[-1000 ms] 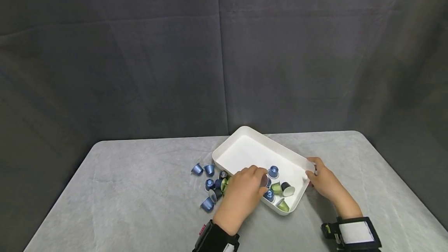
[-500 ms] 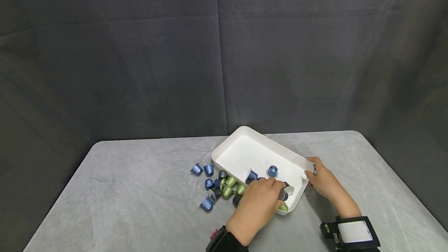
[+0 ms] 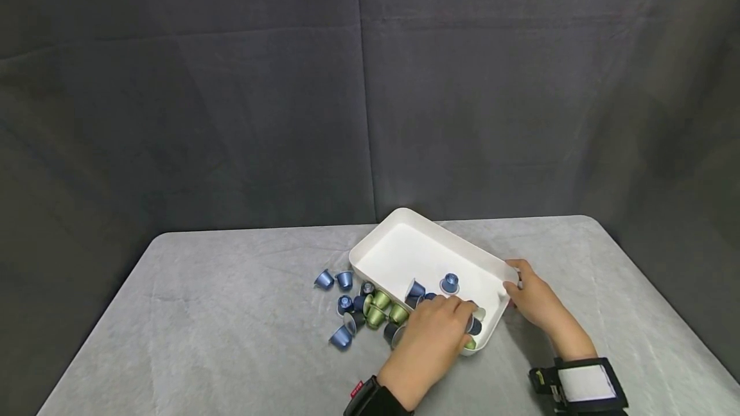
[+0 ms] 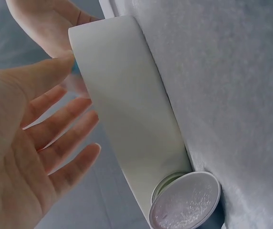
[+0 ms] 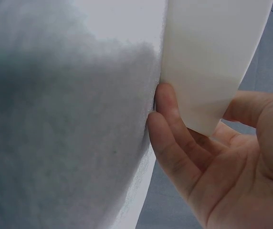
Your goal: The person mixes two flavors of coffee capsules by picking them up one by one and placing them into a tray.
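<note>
My left hand (image 3: 435, 331) is over the near right part of a white tray (image 3: 405, 214). In the left wrist view its fingers (image 4: 74, 167) are spread and the fingertips pass behind the tray wall. Beside its thumb and fingers in the tray lies a dark blue coffee capsule (image 3: 476, 327). Blue coffee capsules (image 3: 449, 283) and a green coffee capsule (image 3: 471, 343) also lie in the tray, partly hidden by the hand. My right hand (image 3: 537, 300) grips the tray's right end, the thumb on one side of the wall and fingers (image 5: 172, 107) at its lower edge.
On the grey cloth-covered table (image 3: 231, 313), several blue capsules (image 3: 341, 338), green capsules (image 3: 376, 317) and dark capsules (image 3: 390, 331) cluster against the tray's left side. A dark curtain (image 3: 260, 114) hangs behind the table.
My left hand has moved right, from the tray's near edge toward its right corner, uncovering blue capsules in the tray and green ones on the table. The right hand keeps its grip.
</note>
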`<move>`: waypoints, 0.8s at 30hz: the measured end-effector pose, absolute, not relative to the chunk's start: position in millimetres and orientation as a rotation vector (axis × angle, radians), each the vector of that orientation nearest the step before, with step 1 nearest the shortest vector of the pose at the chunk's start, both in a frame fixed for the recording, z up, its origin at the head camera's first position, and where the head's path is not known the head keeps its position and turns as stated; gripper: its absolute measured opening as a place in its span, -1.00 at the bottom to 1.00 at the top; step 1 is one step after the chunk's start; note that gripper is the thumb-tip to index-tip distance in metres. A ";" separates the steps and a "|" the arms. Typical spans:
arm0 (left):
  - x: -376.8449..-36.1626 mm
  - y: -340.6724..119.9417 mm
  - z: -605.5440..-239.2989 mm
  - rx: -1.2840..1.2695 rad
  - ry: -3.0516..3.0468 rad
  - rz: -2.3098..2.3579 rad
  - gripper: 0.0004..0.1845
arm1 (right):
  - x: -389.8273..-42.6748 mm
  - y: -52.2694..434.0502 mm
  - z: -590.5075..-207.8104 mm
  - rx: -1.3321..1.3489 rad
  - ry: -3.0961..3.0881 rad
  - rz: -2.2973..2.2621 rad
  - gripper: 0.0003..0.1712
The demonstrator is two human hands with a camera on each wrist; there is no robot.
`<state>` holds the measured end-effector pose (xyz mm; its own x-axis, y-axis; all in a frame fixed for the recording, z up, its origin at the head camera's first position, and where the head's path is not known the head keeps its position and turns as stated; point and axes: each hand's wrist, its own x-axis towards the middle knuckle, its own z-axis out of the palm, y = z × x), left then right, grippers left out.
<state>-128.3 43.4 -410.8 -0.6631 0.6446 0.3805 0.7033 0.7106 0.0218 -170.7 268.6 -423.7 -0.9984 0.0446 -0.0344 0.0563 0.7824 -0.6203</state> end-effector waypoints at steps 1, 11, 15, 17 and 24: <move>-128.2 43.0 -410.4 -1.050 -2.581 -0.246 -0.54 | -170.8 268.6 -423.6 0.084 2.950 -1.023 -0.46; -130.1 38.7 -408.7 -1.043 -2.563 -0.260 -0.52 | -172.2 268.4 -423.7 0.115 2.939 -1.003 -0.45; -131.1 38.0 -408.5 -1.048 -2.570 -0.265 -0.55 | -171.7 268.5 -423.7 0.110 2.938 -1.010 -0.45; -131.7 37.2 -408.0 -1.050 -2.583 -0.273 -0.56 | -171.6 268.7 -423.7 0.106 2.940 -1.007 -0.45; -135.2 27.6 -402.3 -1.036 -2.646 -0.297 -0.60 | -171.6 269.4 -423.9 0.098 2.938 -1.013 -0.45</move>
<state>-135.2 27.6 -402.3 -0.7022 0.6288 0.3341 0.6872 0.7212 0.0869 -171.6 269.4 -423.9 -0.9975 0.0493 -0.0508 0.0702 0.7860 -0.6143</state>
